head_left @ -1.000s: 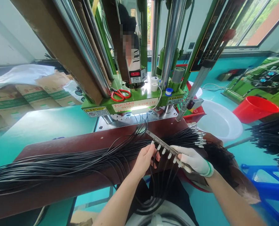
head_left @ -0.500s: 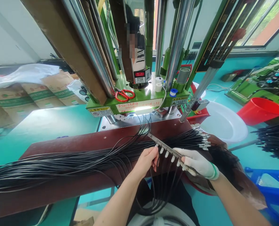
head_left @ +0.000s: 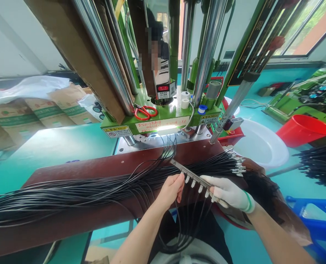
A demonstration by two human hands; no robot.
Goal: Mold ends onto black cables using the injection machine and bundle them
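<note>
My bare left hand (head_left: 170, 190) pinches a black wire at the near end of a narrow metal fixture bar (head_left: 192, 176), which carries several small metal plugs with wires hanging from them. My right hand (head_left: 227, 192), in a white glove, grips the bar's other end. Both hands hover over the front edge of a dark red-brown shelf (head_left: 77, 172). A thick bundle of black cables (head_left: 64, 192) lies along that shelf, its metal tips (head_left: 237, 165) fanned out at the right.
A green press machine (head_left: 157, 117) with steel columns stands just behind the shelf; red scissors (head_left: 145, 112) lie on it. A white basin (head_left: 260, 143) and red tub (head_left: 303, 130) sit to the right. Sacks (head_left: 33, 110) are stacked at the left. A person stands behind the machine.
The bar and both hands stay nearly in place; my left fingers have shifted slightly along the bar's near end. The view moved a little.
</note>
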